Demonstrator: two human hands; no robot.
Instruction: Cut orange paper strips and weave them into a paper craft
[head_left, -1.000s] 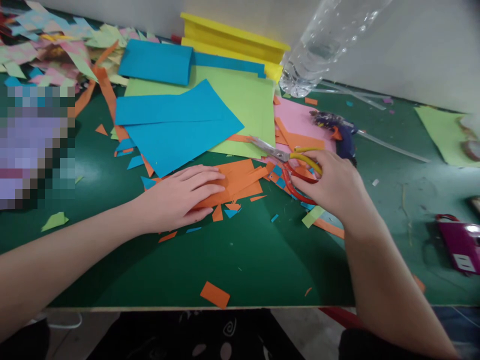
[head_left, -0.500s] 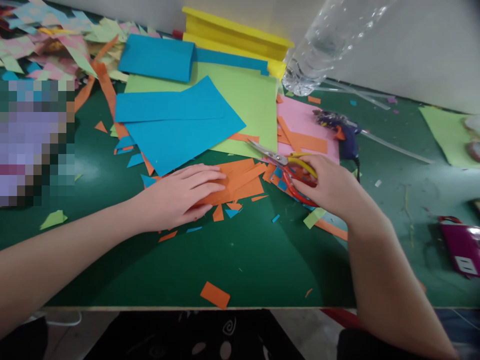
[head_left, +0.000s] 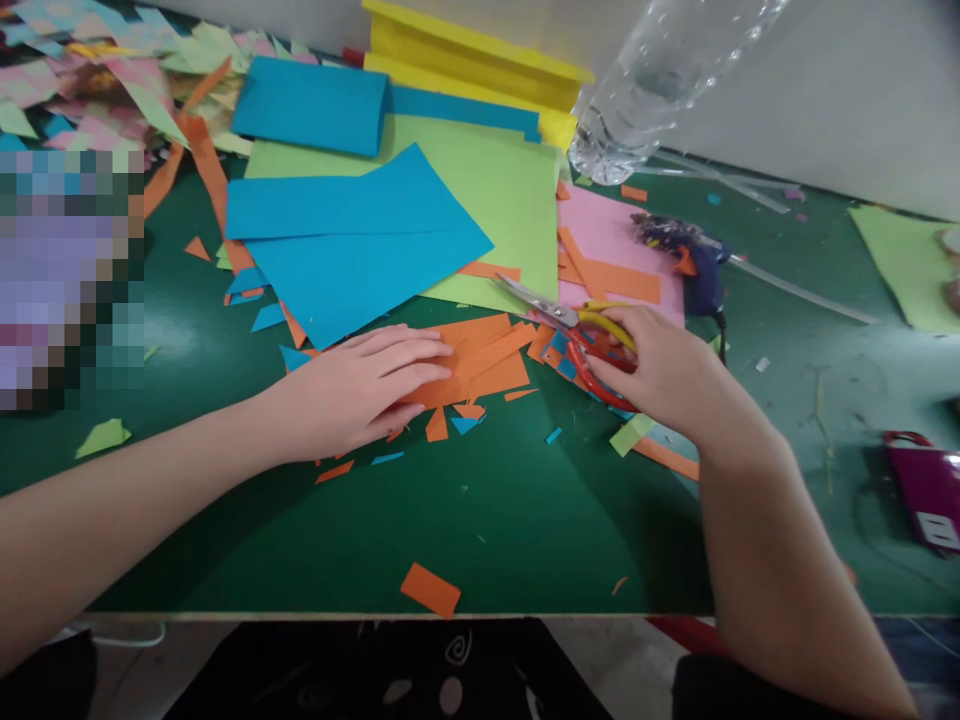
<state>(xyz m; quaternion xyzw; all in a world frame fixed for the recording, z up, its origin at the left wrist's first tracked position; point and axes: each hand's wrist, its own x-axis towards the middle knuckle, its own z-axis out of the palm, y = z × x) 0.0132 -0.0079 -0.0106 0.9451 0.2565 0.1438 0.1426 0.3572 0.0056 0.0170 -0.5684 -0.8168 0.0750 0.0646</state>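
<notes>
My left hand (head_left: 360,390) lies flat, fingers stretched out, pressing on a pile of orange paper strips (head_left: 480,362) in the middle of the green table (head_left: 465,520). To the right, my right hand (head_left: 660,370) has its fingers through the yellow and red handles of a pair of scissors (head_left: 577,330). The scissor blades are slightly apart and point left toward the orange strips. Under the scissors lies a small blue-and-orange woven paper piece (head_left: 559,355).
Blue sheets (head_left: 352,240), a light green sheet (head_left: 495,190) and a pink sheet (head_left: 607,230) lie behind the hands. A clear plastic bottle (head_left: 645,100) and a yellow box (head_left: 465,60) stand at the back. A glue gun (head_left: 690,260) lies right, a purple object (head_left: 926,490) far right.
My right hand has closed further round the scissor handles and shifted slightly left. The left hand stays flat on the orange strips.
</notes>
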